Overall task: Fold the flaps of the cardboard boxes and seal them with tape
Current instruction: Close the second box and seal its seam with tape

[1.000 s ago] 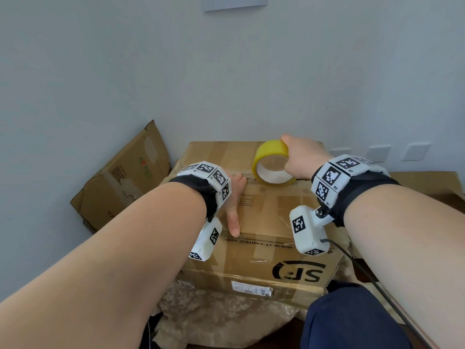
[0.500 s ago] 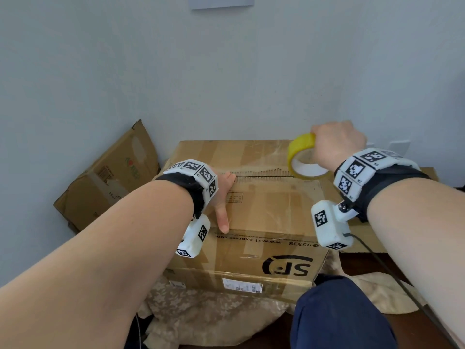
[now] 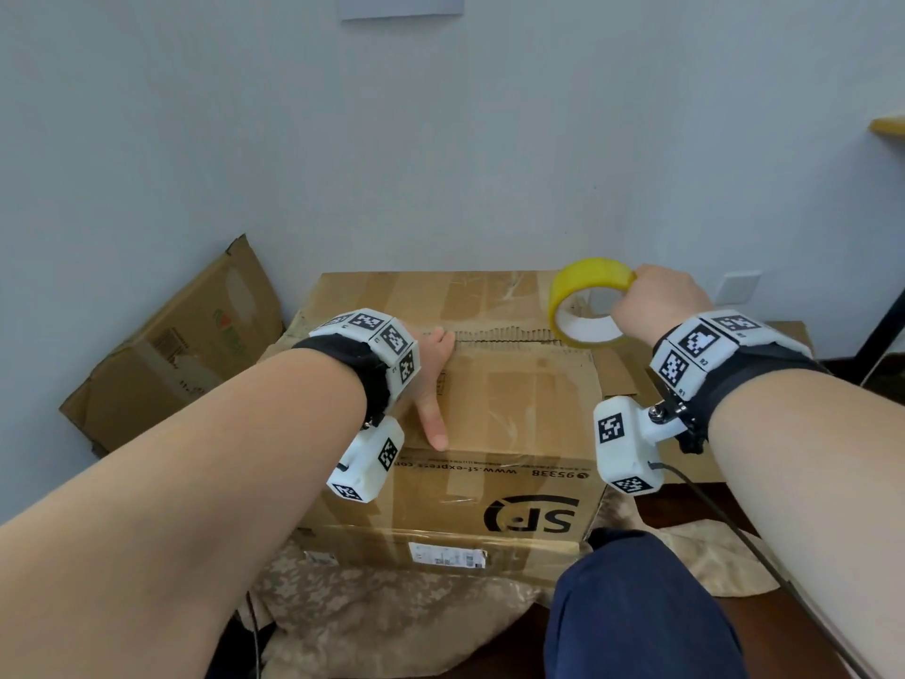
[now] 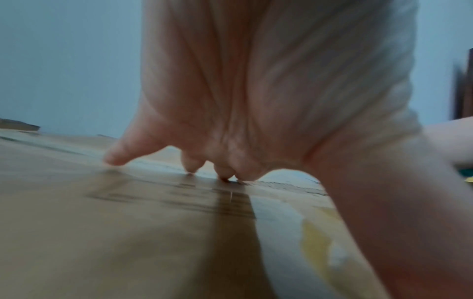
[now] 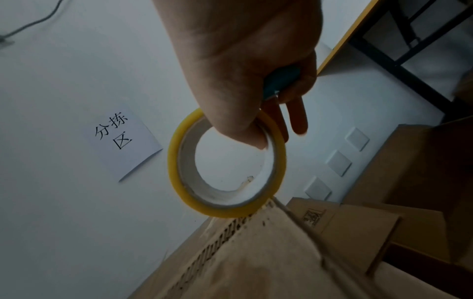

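The brown cardboard box (image 3: pixel 494 384) sits with its 2 top flaps folded shut, their corrugated edges meeting along a seam. A yellow tape roll (image 3: pixel 587 301) stands on edge at the seam's right end.

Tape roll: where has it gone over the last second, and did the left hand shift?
The right hand carried the tape roll rightward along the box's centre seam, from near the middle to the right end, gripping it throughout. The left hand stayed put, fingers pressing the flaps down at the seam's left end. The flaps stay closed.
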`<action>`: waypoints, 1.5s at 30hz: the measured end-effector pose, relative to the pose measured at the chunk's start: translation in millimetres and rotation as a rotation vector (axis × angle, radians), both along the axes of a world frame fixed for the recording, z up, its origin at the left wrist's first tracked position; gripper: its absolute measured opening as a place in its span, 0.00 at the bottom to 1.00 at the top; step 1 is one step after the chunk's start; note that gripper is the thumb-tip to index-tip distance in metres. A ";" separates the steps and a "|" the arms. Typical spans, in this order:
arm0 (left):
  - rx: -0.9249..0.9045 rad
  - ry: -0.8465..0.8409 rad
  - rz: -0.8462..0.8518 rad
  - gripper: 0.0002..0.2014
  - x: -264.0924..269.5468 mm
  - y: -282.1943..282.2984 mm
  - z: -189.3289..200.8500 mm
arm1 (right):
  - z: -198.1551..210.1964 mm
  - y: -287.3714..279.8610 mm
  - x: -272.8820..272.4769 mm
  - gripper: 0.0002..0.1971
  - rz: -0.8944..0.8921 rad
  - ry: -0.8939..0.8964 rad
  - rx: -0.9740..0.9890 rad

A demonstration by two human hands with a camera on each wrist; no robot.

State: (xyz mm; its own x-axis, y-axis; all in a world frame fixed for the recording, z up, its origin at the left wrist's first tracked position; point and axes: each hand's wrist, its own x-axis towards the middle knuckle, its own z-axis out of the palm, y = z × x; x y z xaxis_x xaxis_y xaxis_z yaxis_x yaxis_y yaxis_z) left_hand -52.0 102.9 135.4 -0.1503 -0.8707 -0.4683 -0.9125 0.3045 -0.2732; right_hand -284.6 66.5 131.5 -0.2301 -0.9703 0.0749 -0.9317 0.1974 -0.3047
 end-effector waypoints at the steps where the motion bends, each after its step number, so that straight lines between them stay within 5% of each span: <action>1: -0.003 0.019 -0.005 0.63 -7.3 -0.5 0.7 | -0.9 1.6 0.4 0.04 0.003 -0.014 -0.001; 9: -0.006 0.085 0.042 0.52 -40.5 -7.6 3.5 | 8.2 7.5 -1.2 0.06 0.019 0.071 -0.021; 22: -0.006 0.034 -0.026 0.50 -40.5 -10.6 1.3 | 6.2 -1.9 -15.4 0.15 -0.006 0.346 -0.002; 45: 0.026 -0.048 -0.060 0.73 -39.7 -23.7 -2.3 | -37.1 -14.1 -21.3 0.12 -0.092 0.509 0.169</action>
State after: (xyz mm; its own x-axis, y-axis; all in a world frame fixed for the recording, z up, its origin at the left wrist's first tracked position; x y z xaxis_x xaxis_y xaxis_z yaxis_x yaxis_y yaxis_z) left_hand -91.7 79.3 133.1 -0.1789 -0.8480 -0.4989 -0.8782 0.3662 -0.3075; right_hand -306.0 52.4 94.3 -0.2901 -0.9560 0.0440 -0.9299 0.2925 0.2230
